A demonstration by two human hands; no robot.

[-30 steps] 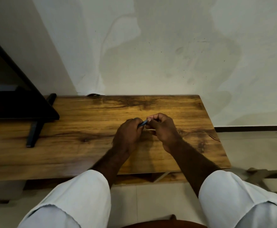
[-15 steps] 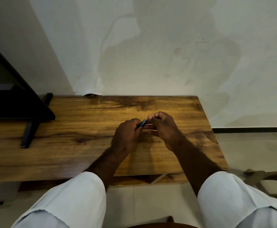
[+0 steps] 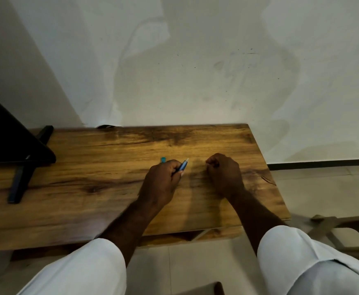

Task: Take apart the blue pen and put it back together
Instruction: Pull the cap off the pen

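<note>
My left hand (image 3: 162, 184) is closed around the blue pen barrel (image 3: 183, 165), which points up and to the right with a pale tip showing. A small teal piece (image 3: 163, 159) pokes out just behind the knuckles of that hand; whether it lies on the table or is part of the held pen is unclear. My right hand (image 3: 224, 174) is a closed fist resting on the wooden table (image 3: 110, 167), a short gap to the right of the pen tip. Whether it holds a small pen part is hidden by the fingers.
A black stand with a slanted leg (image 3: 23, 173) occupies the table's left end. The table's right edge (image 3: 266, 173) drops to a tiled floor. A wall rises right behind the table. My white-clad knees (image 3: 302, 262) are below the front edge.
My hands, which were together on the pen, have pulled apart. The left keeps the blue barrel; the right has moved to the right as a fist.
</note>
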